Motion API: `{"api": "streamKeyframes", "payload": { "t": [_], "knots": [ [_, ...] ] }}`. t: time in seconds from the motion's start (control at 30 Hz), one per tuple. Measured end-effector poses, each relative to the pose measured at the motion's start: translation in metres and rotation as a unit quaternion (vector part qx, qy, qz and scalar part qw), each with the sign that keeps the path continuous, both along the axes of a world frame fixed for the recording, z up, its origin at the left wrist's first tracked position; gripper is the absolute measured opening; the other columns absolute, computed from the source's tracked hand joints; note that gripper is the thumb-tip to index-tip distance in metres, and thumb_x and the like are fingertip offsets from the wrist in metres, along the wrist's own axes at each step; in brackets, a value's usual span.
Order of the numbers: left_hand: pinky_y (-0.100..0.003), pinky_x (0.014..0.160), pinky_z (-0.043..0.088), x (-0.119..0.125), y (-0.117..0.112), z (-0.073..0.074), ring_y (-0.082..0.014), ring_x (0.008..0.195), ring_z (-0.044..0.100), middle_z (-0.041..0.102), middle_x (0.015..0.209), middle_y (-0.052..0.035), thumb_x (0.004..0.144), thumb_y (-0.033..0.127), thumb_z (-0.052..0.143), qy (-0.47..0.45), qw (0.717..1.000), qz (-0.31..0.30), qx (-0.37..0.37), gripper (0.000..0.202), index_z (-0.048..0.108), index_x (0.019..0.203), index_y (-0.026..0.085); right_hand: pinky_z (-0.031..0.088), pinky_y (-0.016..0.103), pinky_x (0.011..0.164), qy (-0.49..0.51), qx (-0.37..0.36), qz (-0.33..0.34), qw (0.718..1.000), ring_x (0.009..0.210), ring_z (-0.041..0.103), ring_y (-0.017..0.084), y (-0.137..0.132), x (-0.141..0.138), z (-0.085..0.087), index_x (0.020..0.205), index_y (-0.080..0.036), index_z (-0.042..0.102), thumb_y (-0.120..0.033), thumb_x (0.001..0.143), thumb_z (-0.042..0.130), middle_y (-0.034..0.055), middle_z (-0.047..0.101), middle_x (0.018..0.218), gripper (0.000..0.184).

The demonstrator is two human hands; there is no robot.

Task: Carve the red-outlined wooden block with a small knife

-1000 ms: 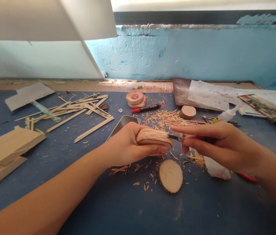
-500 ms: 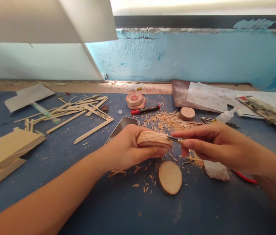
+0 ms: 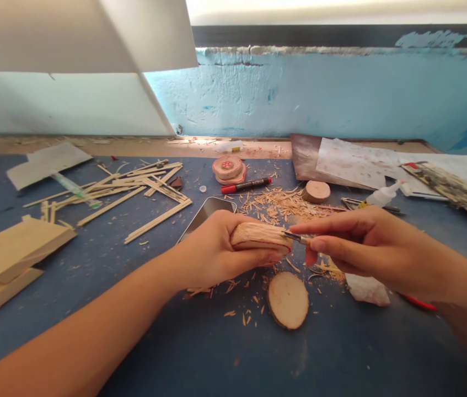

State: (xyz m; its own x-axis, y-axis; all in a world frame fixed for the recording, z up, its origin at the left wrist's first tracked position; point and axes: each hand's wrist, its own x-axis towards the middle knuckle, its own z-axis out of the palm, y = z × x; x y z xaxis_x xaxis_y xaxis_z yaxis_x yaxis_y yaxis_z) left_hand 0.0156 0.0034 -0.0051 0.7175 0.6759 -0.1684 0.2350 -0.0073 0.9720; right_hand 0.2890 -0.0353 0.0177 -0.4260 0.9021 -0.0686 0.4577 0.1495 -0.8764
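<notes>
Cream-coloured and ridged along its edge, a thick wooden slice sits in the grip of the left hand, raised above a blue tabletop; the right hand pinches a slim carving tool, its metal tip at the slice's right end and the index finger reaching forward over it; below the held piece, an oval bark-edged disc lies flat among scattered chips; beyond, a heap of wood shavings spreads between a small round log slice and a red-and-black marker; a phone lies partly hidden behind the left hand; farther left, thin wooden sticks lie crisscrossed near stacked boards; at right, a white nozzle bottle rests just beyond the right hand; a light-blue wall backs the scene.
</notes>
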Motion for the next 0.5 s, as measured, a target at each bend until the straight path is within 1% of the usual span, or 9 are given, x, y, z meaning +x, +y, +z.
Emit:
{"api": "streamKeyframes", "payload": {
  "t": [0.03, 0.1, 0.13, 0.17, 0.27, 0.33, 0.4, 0.43, 0.5],
  "knots": [
    [-0.028, 0.082, 0.061, 0.000, 0.000, 0.001, -0.0230, 0.098, 0.078, 0.085, 0.114, -0.0083, 0.096, 0.038, 0.081, 0.002, 1.000, -0.007, 0.012, 0.032, 0.082, 0.121, 0.017, 0.038, 0.023, 0.044, -0.008, 0.054, 0.008, 0.998, 0.051, 0.052, 0.010, -0.001, -0.001, -0.001, 0.132, -0.023, 0.083, -0.049, 0.100, 0.072, 0.0064, 0.080, 0.078, 0.043],
    [-0.024, 0.072, 0.056, 0.001, -0.001, 0.002, -0.0189, 0.086, 0.075, 0.085, 0.106, -0.0068, 0.097, 0.037, 0.080, 0.004, 0.999, -0.019, 0.035, 0.030, 0.083, 0.118, 0.016, 0.034, 0.022, 0.044, -0.034, 0.166, 0.027, 0.985, 0.049, 0.048, 0.009, -0.004, -0.003, -0.002, 0.132, -0.023, 0.083, -0.040, 0.102, 0.072, 0.0008, 0.073, 0.065, 0.037],
    [-0.023, 0.068, 0.053, 0.001, -0.002, 0.002, -0.0172, 0.080, 0.073, 0.084, 0.101, -0.0062, 0.097, 0.037, 0.080, 0.004, 0.999, -0.022, 0.042, 0.029, 0.083, 0.117, 0.016, 0.033, 0.022, 0.044, -0.050, 0.199, 0.036, 0.978, 0.047, 0.047, 0.008, -0.006, -0.005, -0.003, 0.133, -0.022, 0.083, -0.037, 0.103, 0.071, -0.0011, 0.070, 0.061, 0.035],
    [-0.022, 0.065, 0.051, 0.001, -0.002, 0.002, -0.0158, 0.076, 0.070, 0.083, 0.097, -0.0056, 0.097, 0.037, 0.079, 0.004, 0.999, -0.024, 0.046, 0.029, 0.083, 0.116, 0.015, 0.033, 0.021, 0.044, -0.063, 0.213, 0.040, 0.974, 0.046, 0.046, 0.007, -0.007, -0.006, -0.003, 0.133, -0.022, 0.082, -0.035, 0.104, 0.069, -0.0022, 0.069, 0.061, 0.035],
    [-0.022, 0.061, 0.048, 0.001, -0.001, 0.001, -0.0146, 0.072, 0.068, 0.082, 0.095, -0.0053, 0.097, 0.036, 0.078, -0.003, 0.998, -0.024, 0.053, 0.030, 0.083, 0.118, 0.015, 0.038, 0.021, 0.044, -0.079, 0.215, 0.037, 0.973, 0.046, 0.051, 0.007, -0.009, -0.006, -0.001, 0.129, -0.022, 0.083, -0.035, 0.106, 0.067, -0.0024, 0.072, 0.064, 0.031],
    [-0.023, 0.064, 0.050, 0.000, -0.001, 0.000, -0.0162, 0.076, 0.070, 0.083, 0.099, -0.0065, 0.096, 0.036, 0.079, -0.002, 0.998, -0.023, 0.054, 0.032, 0.083, 0.120, 0.015, 0.045, 0.020, 0.047, -0.076, 0.213, 0.041, 0.973, 0.052, 0.061, 0.009, -0.006, -0.003, 0.000, 0.127, -0.023, 0.083, -0.036, 0.105, 0.067, -0.0008, 0.077, 0.071, 0.030],
    [-0.024, 0.067, 0.053, -0.001, 0.000, -0.001, -0.0178, 0.079, 0.072, 0.084, 0.101, -0.0071, 0.095, 0.037, 0.081, 0.004, 0.999, -0.019, 0.050, 0.033, 0.083, 0.119, 0.015, 0.052, 0.020, 0.051, -0.074, 0.198, 0.047, 0.976, 0.062, 0.072, 0.013, -0.003, 0.003, 0.002, 0.127, -0.024, 0.082, -0.036, 0.105, 0.067, 0.0016, 0.083, 0.082, 0.029],
    [-0.024, 0.068, 0.054, -0.001, 0.000, -0.002, -0.0180, 0.079, 0.072, 0.084, 0.101, -0.0069, 0.095, 0.038, 0.081, 0.008, 0.999, -0.017, 0.047, 0.032, 0.083, 0.118, 0.016, 0.056, 0.020, 0.054, -0.074, 0.190, 0.051, 0.978, 0.067, 0.076, 0.014, -0.001, 0.007, 0.003, 0.127, -0.025, 0.082, -0.037, 0.105, 0.068, 0.0023, 0.085, 0.087, 0.029],
    [-0.025, 0.068, 0.055, -0.002, 0.001, -0.002, -0.0183, 0.079, 0.073, 0.084, 0.100, -0.0067, 0.095, 0.038, 0.082, 0.013, 0.999, -0.016, 0.041, 0.032, 0.083, 0.118, 0.016, 0.061, 0.020, 0.058, -0.069, 0.181, 0.059, 0.979, 0.071, 0.080, 0.016, 0.003, 0.014, 0.004, 0.123, -0.026, 0.084, -0.036, 0.104, 0.069, 0.0024, 0.086, 0.089, 0.026]
  ]
}}
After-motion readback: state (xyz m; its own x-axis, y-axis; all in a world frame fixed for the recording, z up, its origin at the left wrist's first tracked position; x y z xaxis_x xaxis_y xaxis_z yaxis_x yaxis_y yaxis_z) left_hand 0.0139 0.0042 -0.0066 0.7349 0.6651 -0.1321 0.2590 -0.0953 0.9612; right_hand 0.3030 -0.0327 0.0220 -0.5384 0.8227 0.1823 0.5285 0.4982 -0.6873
